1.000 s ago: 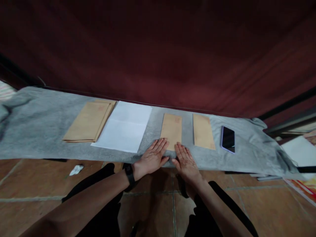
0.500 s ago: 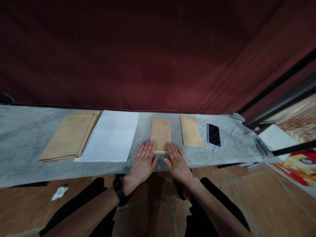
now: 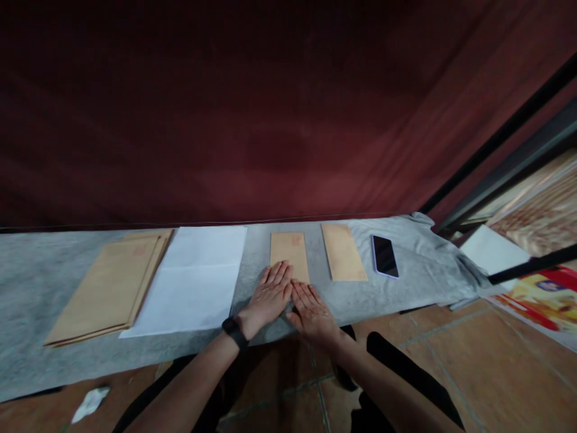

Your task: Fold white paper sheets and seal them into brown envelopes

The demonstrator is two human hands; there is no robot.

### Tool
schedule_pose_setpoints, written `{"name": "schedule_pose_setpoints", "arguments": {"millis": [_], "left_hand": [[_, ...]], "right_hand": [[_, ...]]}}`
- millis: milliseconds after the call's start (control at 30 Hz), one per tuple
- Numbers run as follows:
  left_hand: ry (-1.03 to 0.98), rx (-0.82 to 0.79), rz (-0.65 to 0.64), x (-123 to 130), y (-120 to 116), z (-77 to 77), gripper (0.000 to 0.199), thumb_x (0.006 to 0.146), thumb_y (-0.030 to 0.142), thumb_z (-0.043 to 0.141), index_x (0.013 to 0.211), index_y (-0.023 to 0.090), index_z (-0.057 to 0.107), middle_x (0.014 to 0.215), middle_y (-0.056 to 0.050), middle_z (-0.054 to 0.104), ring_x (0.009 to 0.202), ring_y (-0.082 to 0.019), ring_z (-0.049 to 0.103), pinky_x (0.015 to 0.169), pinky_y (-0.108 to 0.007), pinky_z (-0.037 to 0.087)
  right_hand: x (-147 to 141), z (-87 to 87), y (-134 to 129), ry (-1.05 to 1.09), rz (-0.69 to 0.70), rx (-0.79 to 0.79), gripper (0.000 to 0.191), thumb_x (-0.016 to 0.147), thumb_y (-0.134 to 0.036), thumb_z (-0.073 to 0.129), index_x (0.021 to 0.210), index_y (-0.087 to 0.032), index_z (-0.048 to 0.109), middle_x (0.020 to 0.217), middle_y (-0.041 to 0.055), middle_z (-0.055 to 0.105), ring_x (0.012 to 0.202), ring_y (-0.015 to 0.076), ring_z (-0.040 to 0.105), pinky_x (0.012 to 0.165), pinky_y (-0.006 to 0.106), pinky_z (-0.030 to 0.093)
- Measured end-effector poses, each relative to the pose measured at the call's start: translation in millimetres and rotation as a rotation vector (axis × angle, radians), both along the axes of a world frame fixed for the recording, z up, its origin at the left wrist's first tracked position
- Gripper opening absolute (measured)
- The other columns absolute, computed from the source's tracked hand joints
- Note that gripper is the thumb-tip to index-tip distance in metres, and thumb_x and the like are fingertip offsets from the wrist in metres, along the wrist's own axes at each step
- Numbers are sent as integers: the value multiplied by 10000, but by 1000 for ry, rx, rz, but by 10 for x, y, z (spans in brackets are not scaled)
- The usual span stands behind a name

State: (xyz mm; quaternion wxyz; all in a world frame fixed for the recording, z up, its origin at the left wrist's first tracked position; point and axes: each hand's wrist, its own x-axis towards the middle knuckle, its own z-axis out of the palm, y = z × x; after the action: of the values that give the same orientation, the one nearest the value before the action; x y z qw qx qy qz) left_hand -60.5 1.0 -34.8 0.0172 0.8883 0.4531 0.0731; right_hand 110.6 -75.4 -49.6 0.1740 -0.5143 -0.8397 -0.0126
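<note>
A brown paper envelope (image 3: pixel 288 248) with a small red print lies flat on the grey cloth in front of me. Across its lower left part rests my left hand (image 3: pixel 273 290), palm down with the fingers stretched out. My right hand (image 3: pixel 313 313) lies flat at the envelope's near edge, its fingertips on or just by the lower right corner. Both hands hide the near end of the envelope. To the right lies another brown envelope (image 3: pixel 344 252). A stack of white paper (image 3: pixel 193 276) with a crease across it is left of my hands.
Larger brown envelopes (image 3: pixel 108 282) are piled at the left, touching the white paper. A phone (image 3: pixel 384 257) lies on the grey cloth (image 3: pixel 424 258) at the right. A dark red curtain (image 3: pixel 270 120) hangs behind. Crumpled white tissue (image 3: pixel 90 403) is on the tiled floor.
My left hand has moved right and onto the envelope. My right hand has shifted slightly inward and down, so the two hands are closer together. The view has tilted a little.
</note>
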Motion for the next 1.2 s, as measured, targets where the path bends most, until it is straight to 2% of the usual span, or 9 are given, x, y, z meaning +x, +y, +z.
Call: {"name": "schedule_pose_setpoints", "arguments": {"millis": [133, 367, 533, 700, 900, 1100, 1200], "left_hand": [[-24, 24, 53, 121, 172, -6, 572, 1014, 288, 223, 1558, 140, 313, 1615, -109, 345, 1512, -224, 272, 1225, -489, 238], [-110, 80, 157, 316, 413, -145, 568, 1023, 369, 246, 1577, 247, 280, 1583, -78, 417, 1503, -251, 295, 1217, -540, 210], [-122, 41, 137, 392, 600, -89, 565, 1022, 372, 248, 1575, 265, 283, 1598, -40, 394, 1500, -240, 301, 1220, -510, 223], [-122, 15, 154, 476, 760, -43, 553, 1017, 362, 248, 1559, 284, 329, 1596, -28, 397, 1501, -248, 297, 1222, -532, 201], [-175, 19, 247, 616, 839, -72, 540, 1009, 369, 273, 1535, 308, 378, 1585, -10, 418, 1507, -279, 272, 1216, -582, 161], [-176, -23, 217, 597, 817, -40, 515, 1008, 362, 270, 1500, 385, 422, 1577, 43, 424, 1514, -271, 257, 1210, -606, 165], [-130, -73, 189, 563, 762, -3, 514, 1012, 354, 263, 1499, 379, 426, 1587, 52, 406, 1521, -260, 242, 1215, -583, 180]], "right_hand": [[22, -2, 69, -15, 28, -20, 613, 1004, -471, 485, 1472, -76, 470, 1517, 166, 484, 1430, 262, 427, 1207, 445, 330], [17, 8, 139, 15, 19, -89, 566, 1021, -466, 440, 1447, -100, 514, 1489, 159, 520, 1438, 257, 417, 1219, 449, 313], [-26, -24, 175, 12, 11, -35, 602, 1005, -508, 467, 1428, -83, 529, 1455, 160, 558, 1409, 265, 457, 1205, 445, 337], [-33, -1, 161, 22, 4, -10, 647, 1011, -544, 432, 1485, -104, 455, 1500, 142, 514, 1424, 255, 436, 1207, 434, 330], [-22, 26, 153, -9, 10, -30, 677, 1016, -555, 403, 1508, -90, 410, 1522, 139, 488, 1442, 245, 406, 1209, 417, 326], [-14, 37, 148, 22, 22, -48, 674, 1021, -552, 390, 1514, -93, 403, 1508, 146, 505, 1429, 259, 425, 1206, 435, 321], [-2, 37, 130, 30, 29, -48, 667, 1020, -551, 396, 1505, -92, 418, 1504, 149, 509, 1436, 257, 414, 1211, 435, 316]]}}
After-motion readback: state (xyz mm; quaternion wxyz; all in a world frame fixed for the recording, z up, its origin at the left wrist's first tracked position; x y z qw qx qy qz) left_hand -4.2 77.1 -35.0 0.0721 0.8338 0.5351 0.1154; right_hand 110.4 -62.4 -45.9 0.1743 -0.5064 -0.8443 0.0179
